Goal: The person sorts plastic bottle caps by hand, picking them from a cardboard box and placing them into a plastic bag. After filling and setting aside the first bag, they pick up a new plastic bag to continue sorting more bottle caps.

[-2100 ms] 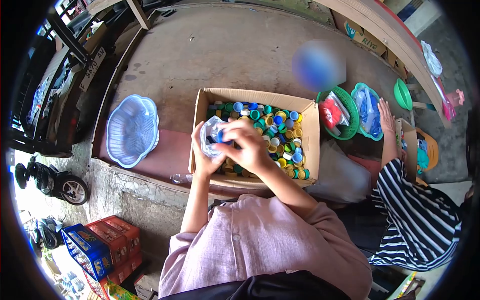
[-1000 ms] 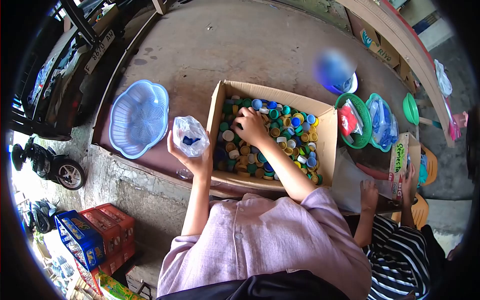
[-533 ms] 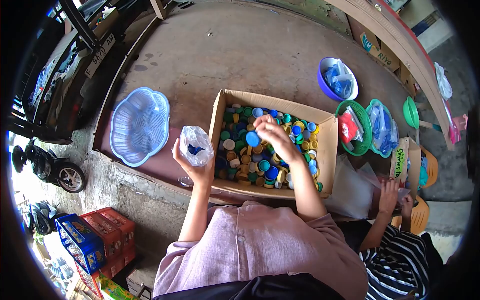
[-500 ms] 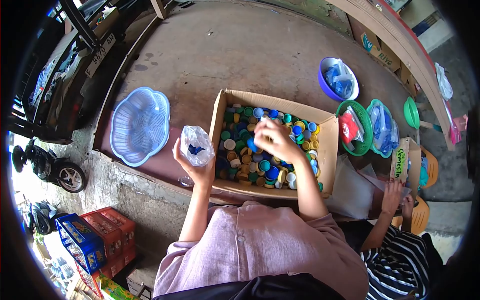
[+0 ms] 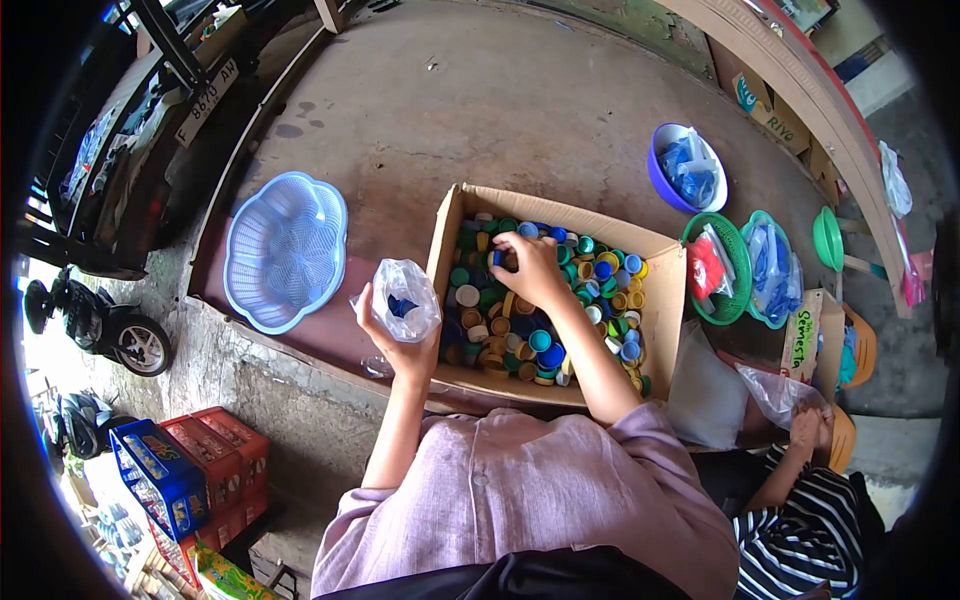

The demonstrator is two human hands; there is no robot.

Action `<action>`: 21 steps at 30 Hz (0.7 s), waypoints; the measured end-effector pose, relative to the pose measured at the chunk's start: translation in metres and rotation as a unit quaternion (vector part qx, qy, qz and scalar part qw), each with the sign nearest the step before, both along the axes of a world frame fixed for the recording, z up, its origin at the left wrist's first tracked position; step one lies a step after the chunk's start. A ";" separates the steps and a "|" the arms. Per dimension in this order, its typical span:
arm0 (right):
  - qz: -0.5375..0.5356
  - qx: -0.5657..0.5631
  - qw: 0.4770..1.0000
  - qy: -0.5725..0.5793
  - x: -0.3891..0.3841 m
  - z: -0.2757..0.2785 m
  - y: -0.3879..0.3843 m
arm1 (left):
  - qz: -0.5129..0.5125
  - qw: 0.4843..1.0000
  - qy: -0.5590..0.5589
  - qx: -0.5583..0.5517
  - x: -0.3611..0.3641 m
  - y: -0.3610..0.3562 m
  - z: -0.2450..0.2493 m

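Note:
My left hand (image 5: 400,345) is closed round a clear plastic bag (image 5: 418,285), its mouth facing up, with dark blue caps (image 5: 402,305) inside. It is just left of an open cardboard box (image 5: 655,345) filled with loose plastic bottle caps (image 5: 520,320) in blue, green, yellow and white. Over the box's far left part, my right hand (image 5: 530,265) pinches a dark blue bottle cap (image 5: 497,258) between thumb and fingers. Its other fingers are curled and partly hidden.
An empty blue plastic basket (image 5: 285,310) sits at left. On the right are a purple bowl (image 5: 657,178), a green basket (image 5: 735,310) and a teal basket (image 5: 797,305) holding bagged caps. A co-worker's hands (image 5: 808,428) hold a clear bag (image 5: 770,395) at lower right.
My right hand has moved left and slightly away from me, its fingers now pinching a blue cap. My left hand keeps the bag. The co-worker's hands have lowered, with a clear bag now spread.

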State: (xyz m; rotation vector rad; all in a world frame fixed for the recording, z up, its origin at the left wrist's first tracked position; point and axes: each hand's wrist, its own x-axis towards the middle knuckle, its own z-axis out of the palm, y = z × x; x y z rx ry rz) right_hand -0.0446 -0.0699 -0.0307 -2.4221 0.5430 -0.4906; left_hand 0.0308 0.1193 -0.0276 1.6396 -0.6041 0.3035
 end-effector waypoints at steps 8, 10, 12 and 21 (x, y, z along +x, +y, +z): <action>0.047 0.322 0.926 -0.192 -0.039 0.020 0.004 | 0.000 1.000 -0.003 0.004 -0.001 -0.001 0.004; 0.044 0.317 0.926 -0.199 -0.044 0.022 0.004 | 0.004 1.000 -0.011 0.010 -0.001 -0.001 0.004; -0.005 0.210 0.966 -0.150 -0.047 0.023 0.004 | 0.000 1.000 -0.005 0.002 0.000 -0.002 0.003; -0.005 0.025 0.997 -0.075 -0.046 0.023 0.011 | -0.001 1.000 -0.008 0.007 0.000 -0.001 0.006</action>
